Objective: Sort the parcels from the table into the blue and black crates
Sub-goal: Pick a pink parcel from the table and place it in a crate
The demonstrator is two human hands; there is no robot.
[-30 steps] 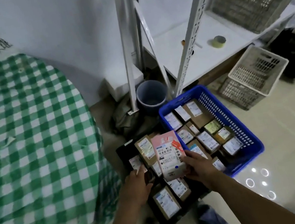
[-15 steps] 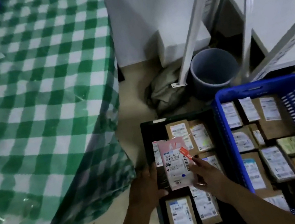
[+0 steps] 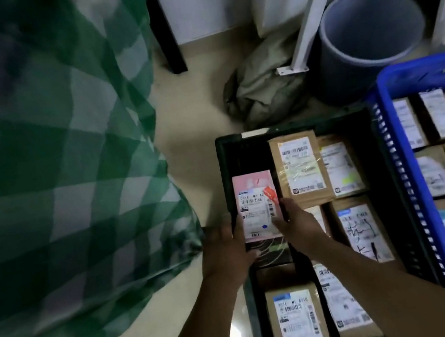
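Dim, cool light, likely from overhead. Left of the black crate, the cloth is smeared by motion blur. Deep shadow fills the crate, and the label on the parcel reads only partly. A pale glare spot marks the floor beside the crate's near left side. To its right, the blue crate curves with wide-angle distortion.

Likely a parcel-sorting storeroom — labelled parcels in crates, metal shelving.
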